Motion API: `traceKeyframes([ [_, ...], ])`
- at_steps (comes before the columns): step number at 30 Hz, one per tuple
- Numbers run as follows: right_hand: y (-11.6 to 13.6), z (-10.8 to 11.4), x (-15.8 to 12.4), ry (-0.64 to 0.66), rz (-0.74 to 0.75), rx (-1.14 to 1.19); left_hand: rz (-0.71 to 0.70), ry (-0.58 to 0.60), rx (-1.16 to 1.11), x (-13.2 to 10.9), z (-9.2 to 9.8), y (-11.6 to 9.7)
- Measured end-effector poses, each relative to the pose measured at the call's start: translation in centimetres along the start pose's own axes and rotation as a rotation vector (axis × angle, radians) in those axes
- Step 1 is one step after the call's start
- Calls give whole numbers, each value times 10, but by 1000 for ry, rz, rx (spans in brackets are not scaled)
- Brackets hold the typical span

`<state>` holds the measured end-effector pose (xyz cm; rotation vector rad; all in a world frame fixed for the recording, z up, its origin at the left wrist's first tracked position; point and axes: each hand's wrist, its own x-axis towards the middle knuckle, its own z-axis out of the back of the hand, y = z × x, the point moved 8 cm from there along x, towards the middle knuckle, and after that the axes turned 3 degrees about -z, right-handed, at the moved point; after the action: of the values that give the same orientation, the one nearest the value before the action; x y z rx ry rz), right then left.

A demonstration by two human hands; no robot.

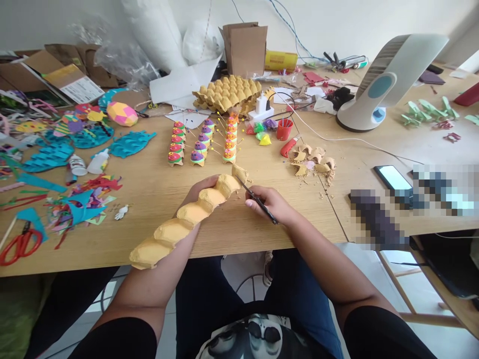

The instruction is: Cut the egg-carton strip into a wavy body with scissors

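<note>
My left hand (200,190) is wrapped round a long yellow strip of egg-carton cups (187,219) that lies along my forearm. My right hand (271,205) is closed on a pair of small dark scissors (256,199) whose blades meet the strip's far end (239,173). Both hands hover over the wooden table (239,234) near its front edge.
Rows of painted carton caterpillars (202,142) stand beyond my hands, a stack of egg trays (228,93) behind them. Carton scraps (312,160) lie right, paper scraps (86,199), glue bottles (99,162) and red scissors (18,244) left. A white fan (389,80) and phone (392,178) sit right.
</note>
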<state>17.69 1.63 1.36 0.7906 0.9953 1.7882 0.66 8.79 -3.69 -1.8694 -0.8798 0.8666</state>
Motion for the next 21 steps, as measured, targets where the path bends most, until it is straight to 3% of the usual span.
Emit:
traceKeyframes([
  [6,-3,-2,0,4,-63,21,117,32,-26,5,-4,6],
  [11,-6,-2,1,-45,-99,-64,108,56,-45,7,-6,4],
  [21,0,-1,0,33,-37,-48,24,51,15,-3,-8,-8],
])
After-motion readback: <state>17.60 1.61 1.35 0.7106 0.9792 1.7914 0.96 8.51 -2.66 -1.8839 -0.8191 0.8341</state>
